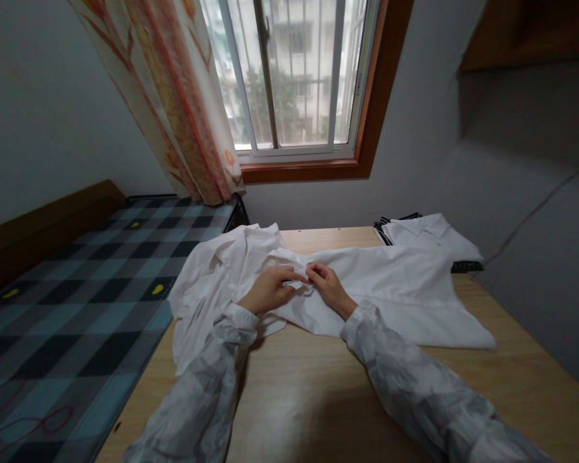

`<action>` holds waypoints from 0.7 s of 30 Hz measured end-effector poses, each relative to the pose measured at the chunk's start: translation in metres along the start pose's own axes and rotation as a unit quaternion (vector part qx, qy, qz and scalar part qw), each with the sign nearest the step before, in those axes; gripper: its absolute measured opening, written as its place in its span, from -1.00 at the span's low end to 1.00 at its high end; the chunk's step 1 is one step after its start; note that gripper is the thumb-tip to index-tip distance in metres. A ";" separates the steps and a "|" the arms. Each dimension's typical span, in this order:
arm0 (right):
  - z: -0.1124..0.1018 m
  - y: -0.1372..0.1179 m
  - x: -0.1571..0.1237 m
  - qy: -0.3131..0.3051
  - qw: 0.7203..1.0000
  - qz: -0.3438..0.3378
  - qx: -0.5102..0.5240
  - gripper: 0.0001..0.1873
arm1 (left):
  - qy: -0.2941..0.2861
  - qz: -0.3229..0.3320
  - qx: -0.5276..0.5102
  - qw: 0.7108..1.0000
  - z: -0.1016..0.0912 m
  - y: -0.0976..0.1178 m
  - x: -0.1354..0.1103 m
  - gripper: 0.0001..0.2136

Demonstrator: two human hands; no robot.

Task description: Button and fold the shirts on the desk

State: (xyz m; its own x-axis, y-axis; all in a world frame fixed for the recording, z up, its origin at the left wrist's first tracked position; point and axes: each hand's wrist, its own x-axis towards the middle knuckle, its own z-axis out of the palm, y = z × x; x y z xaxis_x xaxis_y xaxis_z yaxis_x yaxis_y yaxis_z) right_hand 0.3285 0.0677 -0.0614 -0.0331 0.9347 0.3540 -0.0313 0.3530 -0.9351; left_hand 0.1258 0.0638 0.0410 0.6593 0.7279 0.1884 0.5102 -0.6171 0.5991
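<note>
A white shirt (pixel 395 283) lies spread sideways across the wooden table, its left part bunched in loose folds that hang over the table's left edge. Near its middle, my left hand (pixel 275 287) grips the gathered cloth between thumb and fingers. Close beside it, my right hand (pixel 329 286) pinches the same crumpled part with bent fingertips. The fingertips of the two hands almost meet. Whatever small detail of the shirt lies between them is too small to make out.
A folded stack of clothes (pixel 429 235), white on top with black-and-white striped cloth beneath, sits at the table's back right. Left of the wooden table (pixel 289 386) is a bed with a checked cover (pixel 91 289). A curtain (pixel 174 96) hangs beside the window (pixel 299 83).
</note>
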 end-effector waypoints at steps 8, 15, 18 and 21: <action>-0.008 -0.014 -0.002 0.017 0.997 -0.034 -0.073 -0.77 | 0.132 -0.131 0.082 0.979 -0.033 -0.027 -0.006 -0.67; -0.064 -0.049 -0.024 -0.081 0.929 -0.141 -0.333 -0.88 | 0.070 -0.262 0.244 0.931 -0.056 -0.034 -0.019 -0.72; -0.090 -0.051 -0.041 -0.113 0.890 -0.145 -0.417 -0.87 | 0.060 -0.221 0.313 0.922 -0.042 -0.019 -0.017 -0.71; -0.105 -0.047 -0.053 -0.120 0.871 -0.141 -0.456 -0.90 | 0.080 -0.099 0.308 0.943 -0.014 0.003 -0.009 -0.65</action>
State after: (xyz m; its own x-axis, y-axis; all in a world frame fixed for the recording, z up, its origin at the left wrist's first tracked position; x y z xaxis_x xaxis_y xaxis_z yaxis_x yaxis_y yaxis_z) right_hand 0.4371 0.0063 -0.0375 -0.3639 0.8087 0.4622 0.7303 0.5557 -0.3973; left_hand 0.1138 0.0598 0.0518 0.4499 0.8527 0.2654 0.8714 -0.4843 0.0789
